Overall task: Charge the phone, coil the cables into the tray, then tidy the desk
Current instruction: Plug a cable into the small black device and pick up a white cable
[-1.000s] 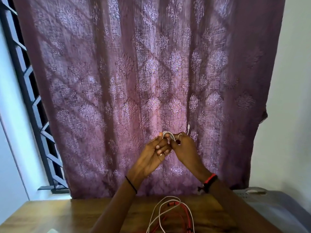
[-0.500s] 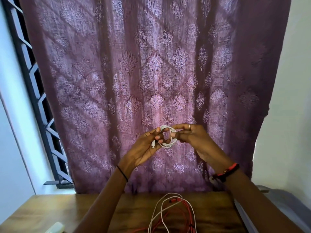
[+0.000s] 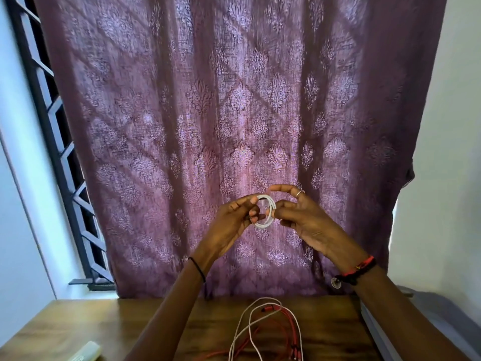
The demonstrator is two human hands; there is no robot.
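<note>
Left hand (image 3: 229,225) and right hand (image 3: 304,220) both pinch a small white cable coil (image 3: 265,212), held up before the curtain (image 3: 234,113), well above the worktop (image 3: 78,324). Recommendation: keep loops even, tuck the end in. Loose white and red cables (image 3: 268,329) await; no tray visible.

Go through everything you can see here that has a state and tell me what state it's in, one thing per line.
White cable: wound into a small coil, held up in the air.
Left hand: pinching the coil's left side.
Right hand: gripping the coil's right side.
Red and white cables: loose, uncoiled, tangled together on the desk.
Curtain: drawn shut.
</note>
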